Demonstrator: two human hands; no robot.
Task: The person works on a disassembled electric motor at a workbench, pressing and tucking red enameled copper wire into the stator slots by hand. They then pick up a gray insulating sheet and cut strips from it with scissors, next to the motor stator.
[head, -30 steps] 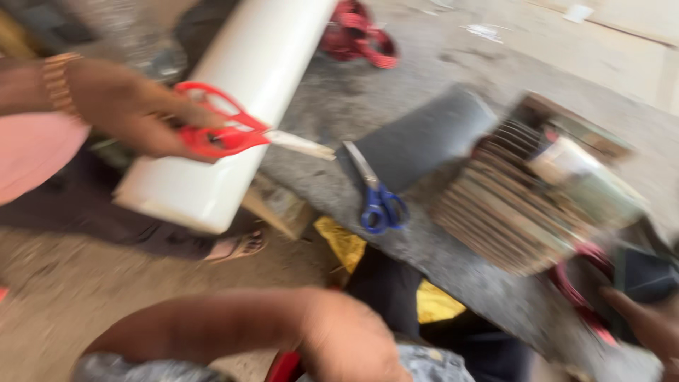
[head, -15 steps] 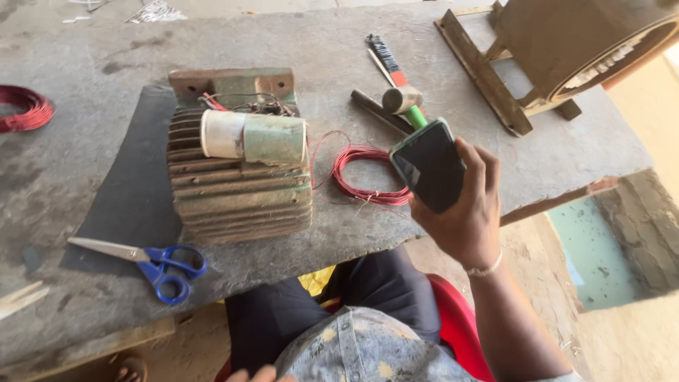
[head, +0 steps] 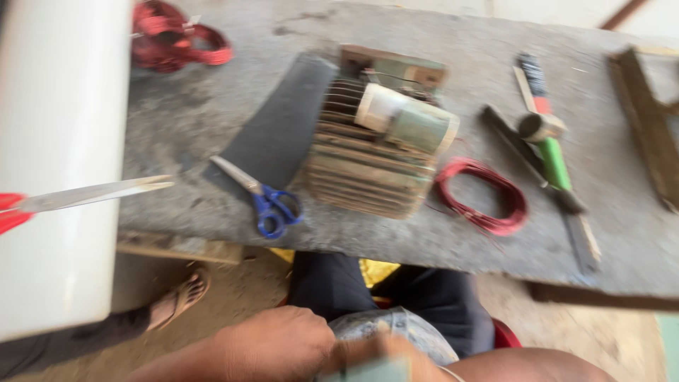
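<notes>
Item, near edge: two hands over the lap, blurred. The left hand (head: 279, 343) lies curled with knuckles up; whether it grips anything cannot be told. The right hand (head: 396, 357) is closed around a pale green flat object (head: 371, 371), mostly cut off by the lower edge.

Item, centre of the grey counter (head: 212, 120): a ribbed motor housing (head: 368, 170), dull brown with parallel fins, on a dark sheet (head: 279, 131). On top lies a cylinder (head: 407, 120), white at its left end, pale green at its right.

Item, just left of the housing: blue-handled scissors (head: 262, 198), shut.

Item, just right: a red wire coil (head: 481, 194). Far left: more red wire (head: 177, 39).

Item, right: a hammer (head: 544, 134) with green and black handle.

Item, left: a white roll (head: 56, 163), crossed by red-handled scissors (head: 85, 194).
</notes>
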